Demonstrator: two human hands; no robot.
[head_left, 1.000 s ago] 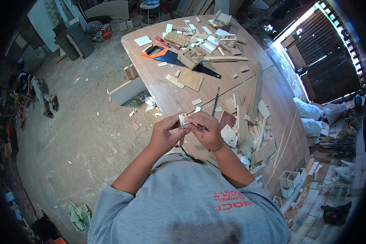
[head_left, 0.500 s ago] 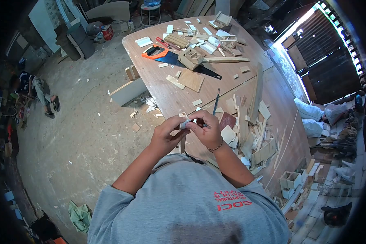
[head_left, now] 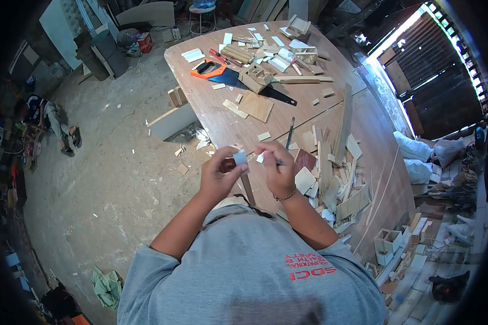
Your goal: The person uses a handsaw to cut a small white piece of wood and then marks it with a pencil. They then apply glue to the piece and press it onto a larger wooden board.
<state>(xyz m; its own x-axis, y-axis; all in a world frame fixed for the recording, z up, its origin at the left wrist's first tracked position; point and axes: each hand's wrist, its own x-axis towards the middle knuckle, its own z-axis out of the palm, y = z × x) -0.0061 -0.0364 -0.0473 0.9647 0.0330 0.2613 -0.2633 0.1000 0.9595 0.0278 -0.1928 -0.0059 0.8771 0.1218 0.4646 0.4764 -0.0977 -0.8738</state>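
Note:
My left hand point(head_left: 218, 176) pinches a small pale rectangular piece point(head_left: 240, 157) between thumb and fingers, above the near edge of the table. A short way to its right, my right hand point(head_left: 280, 172) is closed, with a small white scrap point(head_left: 261, 157) at its fingertips. A dark, thin tip point(head_left: 280, 162) also shows at the right hand's fingers; what it belongs to is hidden. Just beyond that hand, a dark slim tool point(head_left: 290, 132) lies on the tabletop.
On the wooden table point(head_left: 222, 122) lie a handsaw point(head_left: 209, 69) with an orange handle, a small wooden box point(head_left: 255, 78), a square plywood piece point(head_left: 256, 107) and many offcuts point(head_left: 325, 173). A seated person point(head_left: 50, 119) is at far left. A grey board point(head_left: 173, 122) stands beside the table.
My hands were together at one small piece and have now come apart. The left keeps the pale piece, while a white scrap shows at the right fingertips.

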